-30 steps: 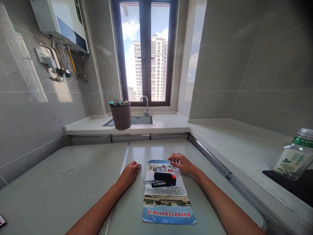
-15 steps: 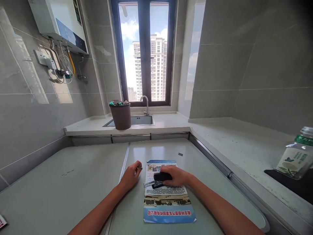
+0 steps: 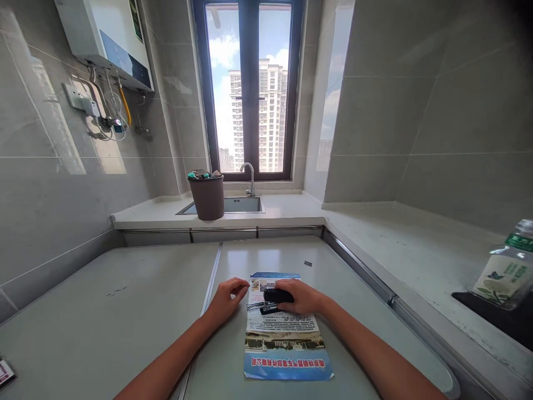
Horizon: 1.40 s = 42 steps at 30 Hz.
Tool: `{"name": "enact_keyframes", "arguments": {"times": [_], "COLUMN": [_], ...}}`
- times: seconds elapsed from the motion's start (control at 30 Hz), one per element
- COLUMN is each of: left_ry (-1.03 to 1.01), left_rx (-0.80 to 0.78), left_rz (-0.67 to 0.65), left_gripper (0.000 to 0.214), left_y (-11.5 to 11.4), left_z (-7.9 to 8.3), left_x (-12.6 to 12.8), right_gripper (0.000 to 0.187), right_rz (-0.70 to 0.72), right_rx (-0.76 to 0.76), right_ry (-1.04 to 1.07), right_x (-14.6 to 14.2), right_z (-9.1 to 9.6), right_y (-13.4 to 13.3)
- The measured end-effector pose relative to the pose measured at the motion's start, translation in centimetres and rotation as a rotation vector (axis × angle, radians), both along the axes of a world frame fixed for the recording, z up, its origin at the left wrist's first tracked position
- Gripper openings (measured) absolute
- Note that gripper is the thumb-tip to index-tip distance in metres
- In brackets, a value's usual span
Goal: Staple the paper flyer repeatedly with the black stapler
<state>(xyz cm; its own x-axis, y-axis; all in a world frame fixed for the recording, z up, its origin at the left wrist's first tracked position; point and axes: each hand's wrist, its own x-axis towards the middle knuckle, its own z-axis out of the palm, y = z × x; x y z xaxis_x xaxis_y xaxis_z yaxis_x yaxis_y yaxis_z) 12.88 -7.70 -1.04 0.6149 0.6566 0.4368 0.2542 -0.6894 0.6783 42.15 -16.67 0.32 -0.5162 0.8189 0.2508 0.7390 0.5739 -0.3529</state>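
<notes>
My right hand is wrapped round the black stapler, its upper part lifted and a silver metal rail reaching out to the left. The stapler is over a printed leaflet with a blue lower band and red lettering, which lies on the table. At the leaflet's upper left edge, my left hand has its thumb and fingers drawn together in a pinch. What those fingers hold, if anything, is too small to make out. A short grey strip of staples lies on the table beyond the leaflet.
The pale table has a metal seam left of the leaflet. Behind it a brown bucket stands by the sink. On the right-hand counter is a clear bottle with a green label, beside a black patch.
My left hand has moved slightly right, towards the leaflet, and the small metallic piece seen at its fingertips no longer shows. The stapler and my right hand have shifted slightly up.
</notes>
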Motion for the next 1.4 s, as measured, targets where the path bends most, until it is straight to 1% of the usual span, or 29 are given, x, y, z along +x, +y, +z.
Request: {"name": "enact_keyframes", "arguments": {"times": [0.13, 0.23, 0.3, 0.53, 0.83, 1.0, 1.2, 1.4], "left_ry": [0.003, 0.042, 0.069, 0.14, 0.131, 0.132, 0.103, 0.136], "left_rx": [-0.012, -0.054, -0.05, -0.014, 0.019, -0.001, 0.006, -0.003], "left_rz": [-0.012, -0.002, -0.02, -0.128, -0.11, -0.156, -0.184, -0.157], "left_gripper": [0.024, 0.024, 0.024, 0.022, 0.021, 0.02, 0.02, 0.021], "left_y": [-0.2, -0.4, -0.6, -1.5, -1.4, -1.6, -1.5, -1.5], "left_z": [0.3, 0.3, 0.3, 0.7, 0.6, 0.6, 0.3, 0.2], "left_x": [-0.1, -0.1, -0.1, -0.1, 0.1, 0.1, 0.1, 0.2], "right_gripper": [0.022, 0.02, 0.021, 0.022, 0.023, 0.021, 0.019, 0.019], "right_rz": [0.007, -0.05, -0.071, -0.021, -0.001, 0.015, 0.029, 0.029], "right_rx": [0.03, 0.063, 0.073, 0.064, 0.062, 0.08, 0.079, 0.072], "right_ry": [-0.003, 0.024, 0.029, 0.014, 0.019, -0.009, -0.007, -0.011], "right_x": [0.0, 0.1, 0.1, 0.0, -0.1, -0.2, -0.2, -0.2], "right_z": [0.2, 0.4, 0.4, 0.4, 0.3, 0.4, 0.4, 0.3], "right_y": [0.0, 0.0, 0.0, 0.0, 0.0, -0.1, 0.0, 0.0]}}
